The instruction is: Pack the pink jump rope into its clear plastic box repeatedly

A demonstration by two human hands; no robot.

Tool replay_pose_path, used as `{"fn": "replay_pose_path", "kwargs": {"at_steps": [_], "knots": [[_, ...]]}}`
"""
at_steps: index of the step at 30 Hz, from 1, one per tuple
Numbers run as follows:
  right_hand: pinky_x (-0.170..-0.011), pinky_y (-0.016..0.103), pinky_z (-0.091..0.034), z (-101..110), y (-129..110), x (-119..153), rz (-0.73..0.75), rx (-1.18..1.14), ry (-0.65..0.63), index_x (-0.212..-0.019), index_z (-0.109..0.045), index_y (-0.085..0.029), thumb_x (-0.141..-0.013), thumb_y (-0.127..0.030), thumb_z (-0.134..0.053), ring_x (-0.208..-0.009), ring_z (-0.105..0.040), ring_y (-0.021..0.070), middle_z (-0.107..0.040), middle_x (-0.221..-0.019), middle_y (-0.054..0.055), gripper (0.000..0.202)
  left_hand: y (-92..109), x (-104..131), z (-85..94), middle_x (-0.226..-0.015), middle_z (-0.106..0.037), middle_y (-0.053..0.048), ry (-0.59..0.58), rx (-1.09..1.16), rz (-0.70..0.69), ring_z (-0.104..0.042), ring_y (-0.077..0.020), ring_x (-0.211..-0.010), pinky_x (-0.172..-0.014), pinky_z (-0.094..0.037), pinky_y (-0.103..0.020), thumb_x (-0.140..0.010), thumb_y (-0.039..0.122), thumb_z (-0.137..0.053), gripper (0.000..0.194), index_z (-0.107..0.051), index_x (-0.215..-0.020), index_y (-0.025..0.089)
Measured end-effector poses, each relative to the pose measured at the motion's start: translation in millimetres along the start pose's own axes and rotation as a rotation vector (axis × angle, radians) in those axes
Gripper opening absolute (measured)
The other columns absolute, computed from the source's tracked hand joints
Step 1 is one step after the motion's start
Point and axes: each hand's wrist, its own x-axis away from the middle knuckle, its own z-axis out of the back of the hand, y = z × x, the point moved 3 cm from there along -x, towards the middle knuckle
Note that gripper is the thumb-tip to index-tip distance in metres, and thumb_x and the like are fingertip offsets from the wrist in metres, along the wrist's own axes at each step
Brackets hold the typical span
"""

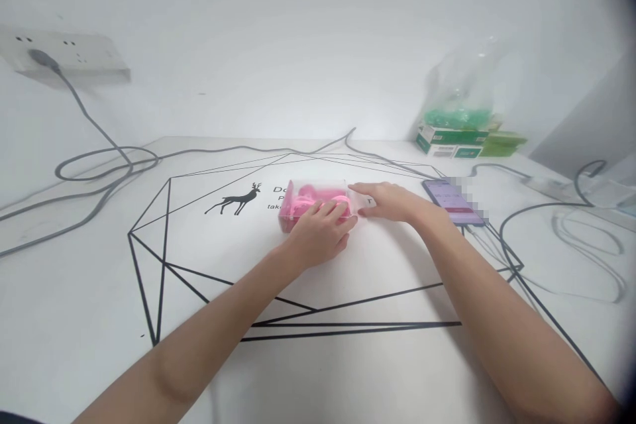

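Two hands on one clear box (314,204) (pink items inside): left hand (318,233) grip closed on it, right hand (390,202) flat, open.

White wall (298,33) behind a line-patterned white table (348,371).

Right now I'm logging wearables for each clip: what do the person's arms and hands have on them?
Nothing is worn. The left hand and right hand are bare, with no gloves, rings, watch or bracelet visible. Both forearms are uncovered as far as the bottom edge of the picture; no sleeves, cables or markings show.
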Motion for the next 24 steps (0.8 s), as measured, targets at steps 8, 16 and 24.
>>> {"fn": "replay_pose_path", "kwargs": {"at_steps": [8,16,24], "knots": [[-0.113,0.041,-0.038,13,-5,-1,0.16,-0.182,0.303,-0.143,-0.05,-0.024,-0.092,-0.033,-0.055,-0.135,-0.048,0.0256,-0.044,-0.152,0.004,0.052,0,1,5.1,-0.125,-0.06,-0.012,0.19,0.051,-0.049,-0.057,-0.0261,-0.115,-0.084,-0.051,-0.038,-0.094,0.017,-0.043,0.022,-0.062,-0.104,0.018],[-0.101,0.04,-0.048,2,-7,-5,0.019,-0.247,0.252,-0.139,-0.056,-0.02,-0.092,-0.043,-0.057,-0.122,-0.06,0.029,-0.063,-0.133,0.008,0.052,1,0,6.4,-0.121,-0.063,-0.011,0.161,0.07,-0.163,-0.049,-0.0269,-0.13,-0.113,-0.037,-0.049,-0.09,0.016,-0.048,0.019,-0.065,-0.098,0.017],[-0.099,0.039,-0.048,-1,-3,-5,0.025,-0.189,0.125,-0.129,-0.065,-0.025,-0.092,-0.037,-0.053,-0.117,-0.063,0.0277,-0.069,-0.125,0.003,0.041,3,-4,12.0,-0.115,-0.064,-0.014,0.074,-0.032,-0.102,-0.056,-0.0278,-0.115,-0.108,-0.039,-0.051,-0.095,0.022,-0.042,0.029,-0.059,-0.116,0.012]]}}
